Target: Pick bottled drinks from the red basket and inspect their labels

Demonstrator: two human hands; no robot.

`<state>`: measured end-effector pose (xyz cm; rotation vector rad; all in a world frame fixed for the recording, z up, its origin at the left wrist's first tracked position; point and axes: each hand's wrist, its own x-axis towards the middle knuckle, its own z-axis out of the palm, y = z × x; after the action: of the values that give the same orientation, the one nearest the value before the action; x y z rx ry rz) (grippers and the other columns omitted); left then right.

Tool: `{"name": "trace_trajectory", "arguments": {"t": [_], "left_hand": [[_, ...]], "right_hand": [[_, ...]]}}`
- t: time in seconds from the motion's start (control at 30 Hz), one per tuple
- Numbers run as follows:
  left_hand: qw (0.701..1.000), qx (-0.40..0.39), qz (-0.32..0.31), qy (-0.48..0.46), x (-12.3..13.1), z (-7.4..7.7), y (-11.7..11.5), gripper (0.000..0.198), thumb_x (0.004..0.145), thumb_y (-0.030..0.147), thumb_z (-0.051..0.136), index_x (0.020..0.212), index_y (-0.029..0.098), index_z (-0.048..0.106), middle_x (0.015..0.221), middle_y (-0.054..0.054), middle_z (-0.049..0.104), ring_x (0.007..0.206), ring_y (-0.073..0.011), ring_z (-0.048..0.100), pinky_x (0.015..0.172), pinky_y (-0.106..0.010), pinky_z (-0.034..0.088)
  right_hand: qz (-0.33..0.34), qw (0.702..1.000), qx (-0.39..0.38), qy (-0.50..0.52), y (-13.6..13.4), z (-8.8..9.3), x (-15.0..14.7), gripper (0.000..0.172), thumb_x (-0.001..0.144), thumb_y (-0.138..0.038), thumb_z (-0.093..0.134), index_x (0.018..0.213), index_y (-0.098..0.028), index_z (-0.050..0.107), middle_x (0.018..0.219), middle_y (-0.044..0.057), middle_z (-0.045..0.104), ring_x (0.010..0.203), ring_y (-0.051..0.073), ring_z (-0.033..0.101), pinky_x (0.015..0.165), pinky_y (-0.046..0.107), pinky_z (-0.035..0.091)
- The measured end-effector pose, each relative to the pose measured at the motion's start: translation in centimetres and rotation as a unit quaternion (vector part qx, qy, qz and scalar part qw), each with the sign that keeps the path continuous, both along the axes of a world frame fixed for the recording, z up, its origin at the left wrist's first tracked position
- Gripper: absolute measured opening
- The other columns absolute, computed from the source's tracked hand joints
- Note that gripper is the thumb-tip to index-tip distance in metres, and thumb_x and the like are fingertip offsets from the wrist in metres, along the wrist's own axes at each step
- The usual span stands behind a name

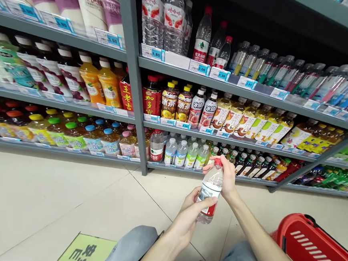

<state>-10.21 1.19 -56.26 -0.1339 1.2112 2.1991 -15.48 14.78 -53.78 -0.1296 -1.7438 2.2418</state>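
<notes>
A clear plastic water bottle (210, 191) with a red cap and a red-and-white label is held upright in front of me, low before the shelves. My left hand (188, 218) wraps round its lower body from below. My right hand (223, 174) grips the top, fingers closed about the red cap. Both forearms reach in from the bottom of the view, over my knees in grey-blue trousers.
Grey metal shelves (135, 87) packed with bottled drinks and price tags fill the view ahead. A red shopping basket (315, 248) sits on the floor at lower right. A green floor sticker (84, 252) lies at lower left on pale tiles.
</notes>
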Motion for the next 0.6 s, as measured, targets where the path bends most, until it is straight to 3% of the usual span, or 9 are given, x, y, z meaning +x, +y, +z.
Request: {"name": "trace_trajectory", "arguments": {"t": [0.6], "left_hand": [[1.0, -0.004, -0.011, 0.014, -0.13, 0.21, 0.01, 0.052, 0.056, 0.034, 0.091, 0.101, 0.018, 0.069, 0.091, -0.002, 0.069, 0.077, -0.0137, 0.059, 0.067, -0.023, 0.043]], "right_hand": [[-0.011, 1.0, 0.012, 0.013, 0.11, 0.16, 0.02, 0.045, 0.083, -0.064, 0.06, 0.085, -0.02, 0.068, 0.064, 0.006, 0.074, 0.058, 0.026, 0.071, 0.054, 0.035, 0.055]]}}
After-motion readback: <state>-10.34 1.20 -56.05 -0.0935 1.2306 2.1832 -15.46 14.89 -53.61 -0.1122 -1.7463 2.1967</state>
